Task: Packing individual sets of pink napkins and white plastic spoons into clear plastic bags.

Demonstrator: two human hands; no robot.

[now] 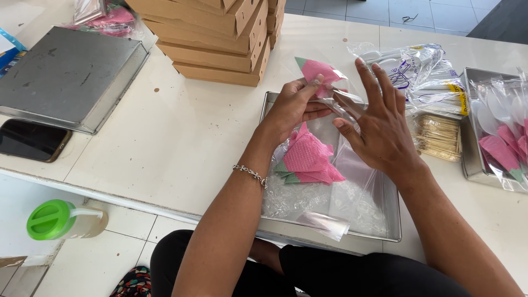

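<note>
At frame centre, the left hand [294, 104] pinches a folded pink napkin [319, 71] inside a clear sleeve [344, 102] above the steel tray [391, 220]; the right hand [379, 124], fingers spread, steadies it. The thin film could crumple or slip, I judge.

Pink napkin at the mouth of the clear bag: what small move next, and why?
Probably slide the folded pink napkin further down into the clear plastic bag. The left hand pinches the napkin at the bag's top, most of it showing above the opening, while the right hand is spread flat against the bag, steadying it over the metal tray.
</note>
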